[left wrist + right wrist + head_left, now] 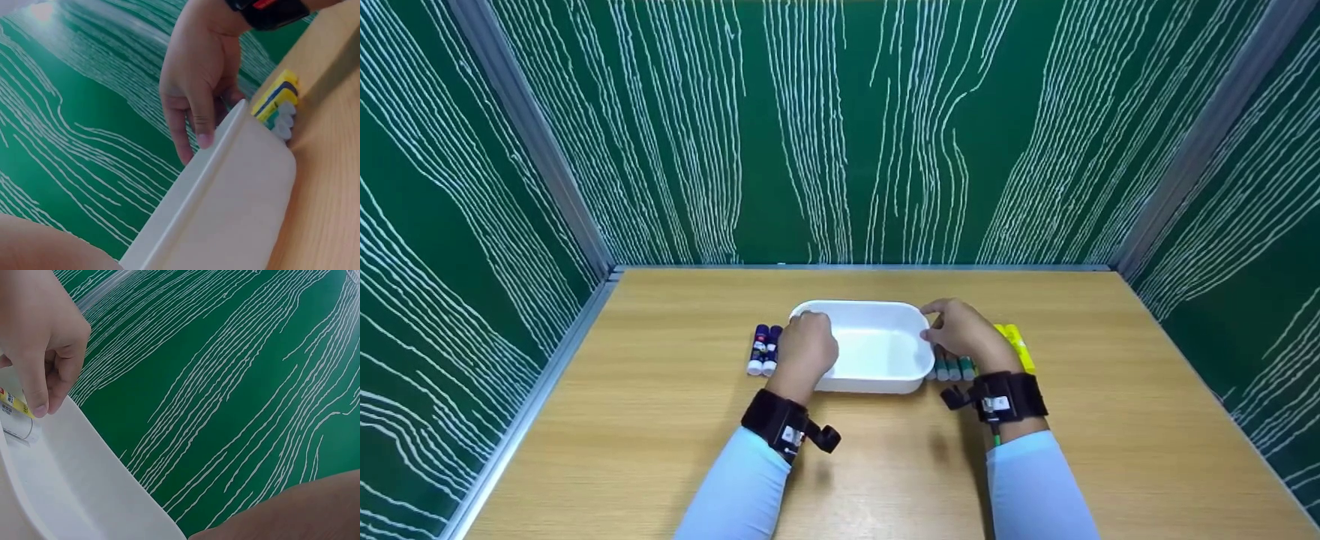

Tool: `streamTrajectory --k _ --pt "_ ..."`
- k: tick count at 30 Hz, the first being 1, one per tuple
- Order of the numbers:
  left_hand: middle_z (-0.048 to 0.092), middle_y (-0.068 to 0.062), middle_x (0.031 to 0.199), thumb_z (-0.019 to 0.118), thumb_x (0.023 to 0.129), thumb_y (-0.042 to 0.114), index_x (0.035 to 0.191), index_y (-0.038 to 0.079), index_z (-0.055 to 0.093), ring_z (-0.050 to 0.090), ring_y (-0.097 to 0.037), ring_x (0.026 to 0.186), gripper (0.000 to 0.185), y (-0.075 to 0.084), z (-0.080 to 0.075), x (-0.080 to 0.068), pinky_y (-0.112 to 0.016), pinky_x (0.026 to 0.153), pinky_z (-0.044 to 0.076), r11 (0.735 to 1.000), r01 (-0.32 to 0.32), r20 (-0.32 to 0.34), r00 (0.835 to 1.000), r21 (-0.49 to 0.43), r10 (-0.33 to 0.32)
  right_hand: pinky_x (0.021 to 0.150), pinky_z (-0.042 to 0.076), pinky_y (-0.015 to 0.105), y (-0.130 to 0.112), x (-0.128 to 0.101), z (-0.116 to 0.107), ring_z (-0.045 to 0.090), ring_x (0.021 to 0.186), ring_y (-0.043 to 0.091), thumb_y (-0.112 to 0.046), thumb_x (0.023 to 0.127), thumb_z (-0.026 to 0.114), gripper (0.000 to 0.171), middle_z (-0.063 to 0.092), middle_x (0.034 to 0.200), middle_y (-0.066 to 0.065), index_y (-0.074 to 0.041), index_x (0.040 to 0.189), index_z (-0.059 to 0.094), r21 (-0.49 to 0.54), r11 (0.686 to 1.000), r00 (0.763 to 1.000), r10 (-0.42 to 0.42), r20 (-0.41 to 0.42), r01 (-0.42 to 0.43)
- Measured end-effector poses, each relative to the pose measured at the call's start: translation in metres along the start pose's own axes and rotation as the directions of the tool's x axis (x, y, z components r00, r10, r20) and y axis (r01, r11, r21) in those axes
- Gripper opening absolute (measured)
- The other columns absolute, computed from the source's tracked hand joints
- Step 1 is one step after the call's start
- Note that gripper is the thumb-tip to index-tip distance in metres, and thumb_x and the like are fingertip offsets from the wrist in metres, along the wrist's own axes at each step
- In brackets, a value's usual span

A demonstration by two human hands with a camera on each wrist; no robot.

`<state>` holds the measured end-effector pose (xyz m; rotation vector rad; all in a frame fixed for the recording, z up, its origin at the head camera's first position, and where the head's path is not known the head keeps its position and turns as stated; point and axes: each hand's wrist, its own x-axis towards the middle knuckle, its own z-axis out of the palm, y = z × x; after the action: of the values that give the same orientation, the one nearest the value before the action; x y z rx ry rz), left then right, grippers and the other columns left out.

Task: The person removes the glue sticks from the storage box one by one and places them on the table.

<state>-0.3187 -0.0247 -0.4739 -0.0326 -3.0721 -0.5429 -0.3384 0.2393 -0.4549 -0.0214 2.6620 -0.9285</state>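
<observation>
A white rectangular tub (877,375) stands on the wooden table with nothing visible inside it. My left hand (808,341) grips its left rim, fingers curled over the edge (42,391). My right hand (949,326) holds the right rim, thumb on the lip and fingers outside (194,126). Two purple-capped sticks (763,349) lie just left of the tub. Green-capped sticks (952,367) and yellow sticks (1018,346) lie on its right, partly hidden under my right hand. The yellow sticks (275,97) also show in the left wrist view.
Green panels with white lines wall in the table (660,450) at the back and on both sides. Bare wood stretches in front of the tub and out to both side edges.
</observation>
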Motion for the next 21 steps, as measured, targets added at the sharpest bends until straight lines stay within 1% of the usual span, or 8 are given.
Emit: streamTrajectory --k 4,8,11,14,18,21 --pt "0.077 -0.012 0.102 0.058 0.103 0.010 0.112 0.004 0.075 0.069 -0.023 0.085 0.020 -0.001 0.003 0.001 -0.044 0.086 0.061 0.999 0.012 -0.014 1.000 -0.040 -0.012 0.072 0.058 0.032 0.001 0.000 0.000 0.067 0.085 0.028 -0.019 0.102 0.071 0.053 0.071 0.114 0.016 -0.014 0.153 0.056 -0.004 1.000 1.000 0.003 0.001 -0.003" --pt "0.078 -0.013 0.104 0.060 0.101 0.009 0.109 0.004 0.076 0.073 -0.026 0.091 0.019 -0.003 0.006 0.002 -0.046 0.086 0.061 1.000 0.002 -0.045 0.999 -0.014 -0.003 0.072 0.057 0.032 0.001 0.000 0.001 0.067 0.087 0.028 -0.019 0.102 0.071 0.053 0.072 0.113 0.016 -0.012 0.153 0.056 -0.013 1.000 1.000 -0.008 -0.003 0.008" --pt "0.078 -0.012 0.102 0.060 0.100 0.008 0.106 0.005 0.076 0.074 -0.026 0.091 0.017 -0.004 0.008 0.001 -0.047 0.084 0.061 1.000 -0.007 -0.039 0.999 0.000 0.007 0.072 0.057 0.032 0.002 0.000 0.001 0.067 0.087 0.028 -0.019 0.102 0.071 0.052 0.073 0.112 0.016 -0.012 0.152 0.057 -0.017 1.000 1.000 -0.013 -0.008 0.013" --pt "0.077 -0.012 0.099 0.060 0.099 0.006 0.104 0.005 0.075 0.072 -0.025 0.088 0.015 -0.004 0.009 0.001 -0.047 0.082 0.061 0.999 -0.027 -0.024 0.999 -0.018 0.027 0.073 0.057 0.032 0.001 -0.001 0.001 0.067 0.089 0.028 -0.019 0.102 0.071 0.052 0.072 0.115 0.016 -0.013 0.152 0.057 -0.019 1.000 1.000 -0.007 -0.006 0.007" --pt "0.076 -0.012 0.094 0.061 0.096 0.003 0.097 0.005 0.073 0.072 -0.026 0.084 0.013 -0.004 0.010 -0.001 -0.048 0.078 0.061 0.998 -0.059 -0.031 0.998 -0.036 0.058 0.074 0.058 0.033 0.000 0.000 0.001 0.067 0.090 0.028 -0.019 0.102 0.071 0.051 0.072 0.115 0.016 -0.014 0.152 0.058 -0.015 1.000 1.000 0.002 -0.002 -0.002" --pt "0.076 -0.012 0.093 0.060 0.096 0.001 0.096 0.004 0.073 0.070 -0.024 0.082 0.014 -0.005 0.011 -0.002 -0.047 0.077 0.061 0.996 -0.068 -0.030 0.997 -0.050 0.067 0.074 0.058 0.033 0.000 0.001 0.002 0.067 0.089 0.028 -0.020 0.103 0.071 0.051 0.072 0.114 0.015 -0.014 0.152 0.058 -0.010 1.000 1.000 0.005 -0.002 -0.005"
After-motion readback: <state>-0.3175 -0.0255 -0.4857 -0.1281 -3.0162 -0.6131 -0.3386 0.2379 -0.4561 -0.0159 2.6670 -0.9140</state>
